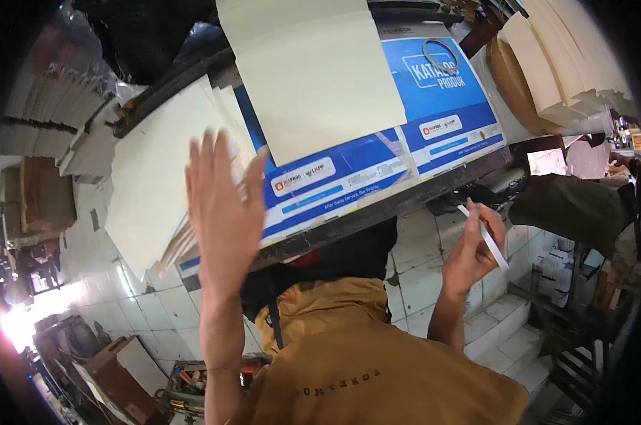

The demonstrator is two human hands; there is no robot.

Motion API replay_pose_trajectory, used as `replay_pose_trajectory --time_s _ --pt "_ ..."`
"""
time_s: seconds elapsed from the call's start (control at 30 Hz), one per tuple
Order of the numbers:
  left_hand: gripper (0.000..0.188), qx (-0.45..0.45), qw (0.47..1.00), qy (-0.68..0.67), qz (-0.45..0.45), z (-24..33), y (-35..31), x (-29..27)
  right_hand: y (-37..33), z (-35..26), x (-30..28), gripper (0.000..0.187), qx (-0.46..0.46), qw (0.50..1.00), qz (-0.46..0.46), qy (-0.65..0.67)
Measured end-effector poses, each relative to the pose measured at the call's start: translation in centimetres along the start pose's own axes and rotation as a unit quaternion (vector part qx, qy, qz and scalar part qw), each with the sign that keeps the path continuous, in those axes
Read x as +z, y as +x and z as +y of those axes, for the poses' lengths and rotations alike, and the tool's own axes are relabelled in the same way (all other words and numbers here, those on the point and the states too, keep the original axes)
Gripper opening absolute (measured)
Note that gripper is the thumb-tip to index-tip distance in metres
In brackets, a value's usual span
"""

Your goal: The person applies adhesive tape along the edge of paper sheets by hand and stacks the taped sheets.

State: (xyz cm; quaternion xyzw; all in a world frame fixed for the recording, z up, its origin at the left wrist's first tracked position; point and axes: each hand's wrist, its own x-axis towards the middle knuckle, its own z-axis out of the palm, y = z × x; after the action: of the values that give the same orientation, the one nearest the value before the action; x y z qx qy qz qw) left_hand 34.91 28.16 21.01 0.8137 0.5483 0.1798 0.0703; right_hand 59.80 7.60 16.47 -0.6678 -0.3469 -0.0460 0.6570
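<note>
My left hand [225, 202] is raised with its fingers stretched out, nothing in them. It passes in front of the right edge of a fanned stack of cream paper sheets [154, 163]; whether it touches them I cannot tell. Between the fingers of my right hand [474, 248], a slim, flat white stick [491, 244] is gripped, held off to the right of the worktable's front edge. A large cream sheet [320, 78] lies across the blue printed board [377, 173] on the worktable, its near edge slightly slanted.
A ring of tape [441, 57] rests on the board's far right. Beyond it, thick cream paper stacks [547, 64] lean at the right. The table's dark front edge [334, 225] runs close before me. Dark cloth [568, 209] and tiled steps [501, 322] are at the right.
</note>
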Motion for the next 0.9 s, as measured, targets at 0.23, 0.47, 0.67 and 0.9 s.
replay_pose_trajectory --time_s 0.23,0.47,0.67,0.9 --pt "0.074 0.193 0.977 -0.076 -0.045 6.1 1.3 8.8 0.7 -1.9 4.8 0.020 0.005 0.998 -0.035 0.054" --pt "0.076 0.174 0.957 -0.197 -0.127 4.8 -5.5 5.4 -0.8 -2.5 10.0 0.024 0.050 0.968 -0.247 0.020" --pt "0.071 0.068 0.970 -0.232 -0.009 0.6 -10.7 4.1 -3.8 -3.8 14.6 0.026 0.003 0.945 -0.325 0.028" --pt "0.077 0.046 0.975 -0.214 0.051 0.3 -11.3 5.0 -4.5 -4.3 15.9 0.027 -0.057 0.939 -0.334 -0.064"
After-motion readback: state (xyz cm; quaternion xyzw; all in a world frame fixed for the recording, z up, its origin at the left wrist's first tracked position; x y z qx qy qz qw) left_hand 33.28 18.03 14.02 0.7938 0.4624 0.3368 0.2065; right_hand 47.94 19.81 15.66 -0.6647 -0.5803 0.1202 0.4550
